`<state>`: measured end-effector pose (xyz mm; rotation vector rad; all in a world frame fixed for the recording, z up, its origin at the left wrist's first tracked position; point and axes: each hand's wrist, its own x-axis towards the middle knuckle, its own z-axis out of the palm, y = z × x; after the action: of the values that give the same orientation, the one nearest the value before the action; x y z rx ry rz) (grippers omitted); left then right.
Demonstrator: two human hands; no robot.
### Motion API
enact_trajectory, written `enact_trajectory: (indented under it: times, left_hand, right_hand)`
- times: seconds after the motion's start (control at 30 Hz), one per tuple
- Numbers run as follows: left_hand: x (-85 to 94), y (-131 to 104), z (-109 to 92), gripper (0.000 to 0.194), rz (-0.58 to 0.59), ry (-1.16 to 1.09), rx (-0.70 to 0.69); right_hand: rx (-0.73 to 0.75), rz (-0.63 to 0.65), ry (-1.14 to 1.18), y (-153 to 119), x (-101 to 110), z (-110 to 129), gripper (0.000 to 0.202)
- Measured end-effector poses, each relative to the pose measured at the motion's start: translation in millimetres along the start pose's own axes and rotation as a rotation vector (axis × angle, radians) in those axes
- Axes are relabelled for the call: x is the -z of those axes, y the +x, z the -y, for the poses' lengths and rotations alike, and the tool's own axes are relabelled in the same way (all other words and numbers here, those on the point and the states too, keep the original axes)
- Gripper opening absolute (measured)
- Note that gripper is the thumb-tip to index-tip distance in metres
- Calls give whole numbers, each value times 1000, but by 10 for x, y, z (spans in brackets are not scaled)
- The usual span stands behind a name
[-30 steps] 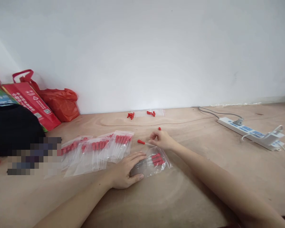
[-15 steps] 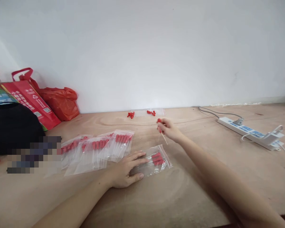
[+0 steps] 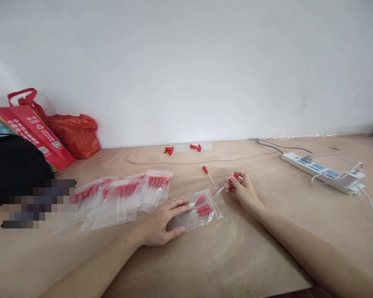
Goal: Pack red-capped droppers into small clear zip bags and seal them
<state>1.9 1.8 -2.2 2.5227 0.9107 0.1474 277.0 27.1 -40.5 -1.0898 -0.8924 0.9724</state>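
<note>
My left hand (image 3: 161,223) lies flat on a clear zip bag (image 3: 211,213) that holds several red-capped droppers, pinning its left end to the wooden table (image 3: 236,256). My right hand (image 3: 244,191) pinches one red-capped dropper (image 3: 224,188) by its bulb, the glass tip pointing at the bag's mouth. A second loose dropper (image 3: 208,176) lies on the table just above the bag.
Several filled zip bags (image 3: 124,194) are fanned out to the left. Loose red caps and glass tubes (image 3: 186,147) lie by the wall. A white power strip (image 3: 323,171) with cables sits at right. Red bags (image 3: 49,132) and a black bag (image 3: 15,167) stand at left.
My right hand rose toward the wall with droppers, then came back down to the right of the bag. One dropper now lies loose on the table. The left hand stayed put.
</note>
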Motion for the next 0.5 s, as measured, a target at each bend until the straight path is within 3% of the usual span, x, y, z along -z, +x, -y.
enact_trajectory:
  times: [0.13, 0.27, 0.37, 0.5]
  left_hand:
    - [0, -5, 8, 51, 1, 9, 0]
    - [3, -10, 6, 51, 0, -1, -4]
    - [3, -10, -3, 53, -19, -8, -5]
    - [-3, -15, -6, 57, -43, -30, -5]
  right_hand:
    - [-16, 15, 11, -65, -46, -50, 44]
    - [-148, 78, 72, -180, -114, -55, 39]
    - [-212, 213, 13, -227, -133, -25, 36]
    - [-99, 422, -249, -192, -77, -11, 30]
